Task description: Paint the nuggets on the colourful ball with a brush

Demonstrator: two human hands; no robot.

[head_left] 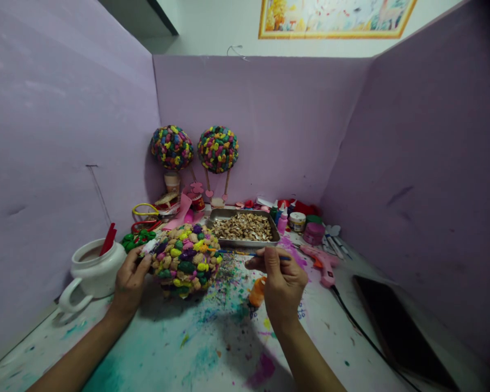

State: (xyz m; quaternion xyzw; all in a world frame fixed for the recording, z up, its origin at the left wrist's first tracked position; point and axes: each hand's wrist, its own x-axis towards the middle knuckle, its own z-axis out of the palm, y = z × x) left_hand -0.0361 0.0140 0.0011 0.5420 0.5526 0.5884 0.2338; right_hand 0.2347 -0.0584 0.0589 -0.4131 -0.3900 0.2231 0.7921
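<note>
The studded ball (187, 258) is held L of centre on the desk (147, 348), its L side pinched btwn thumb & fingers of the L hand (129, 275). The brush (239, 252) is pinched nr its rear end by the R hand (283, 277), w/ its orange tip at the ball's upper R side. A whitish bit at the L fingertips is too blurred to be identified.

The ball is prob. light & stiff, w/ a knobbly surface that gives good grip; the studs may be brittle & could be knocked off if squeezed. It is best held low or at the side, on dry studs, as wet paint may be slick & smeared. The brush is thin & light, best held along its handle.

The orange pot (257, 293) is partly hidden by the R hand & could be bumped by the wrist. Behind, the tray (245, 244) of shell-like pieces is set toward the desk's rear edge, close to the brush. The white pot (100, 267) is placed nr the desk's L edge, beside the L hand. On the R, the glue gun (325, 267) & its cord (355, 322) are passed w/ care; the phone (404, 332) is laid toward the nr R corner.
</note>
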